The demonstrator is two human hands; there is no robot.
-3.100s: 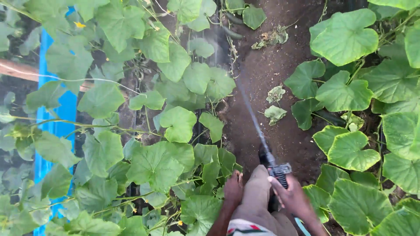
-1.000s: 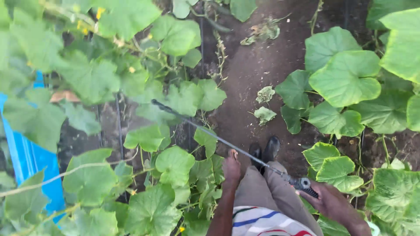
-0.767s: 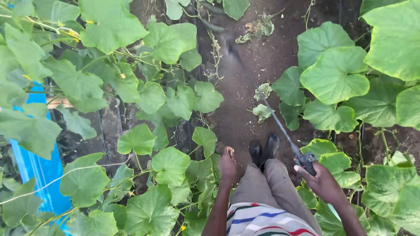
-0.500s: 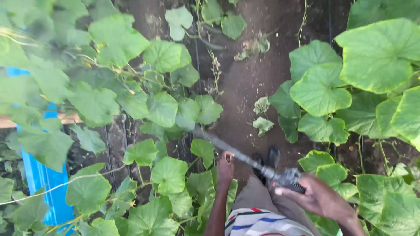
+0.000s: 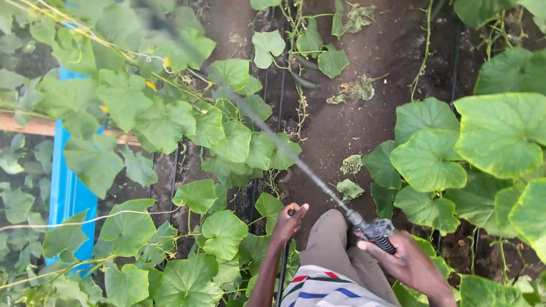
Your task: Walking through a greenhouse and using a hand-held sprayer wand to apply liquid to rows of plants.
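Low in the frame, right of centre, the right hand is clenched around the ribbed black grip of a spray lance, a thin metal rod that runs from the grip diagonally up to the upper left, where its far end blurs among the leaves. At lower centre the left hand is curled around a black hose that drops straight down to the bottom edge. Between the two hands shows a leg in greyish-brown cloth, with a striped shirt hem at the bottom edge. No container shows in this view; a blue sheet-like panel with a wooden plank across it stands at the left, half hidden by vines. Broad, lobed, veined cucumber leaves crowd both sides, with small yellow flowers at upper left. Down the middle runs bare, dark, crumbly soil, crossed by thin black drip lines, with a few wilted leaves lying on it.
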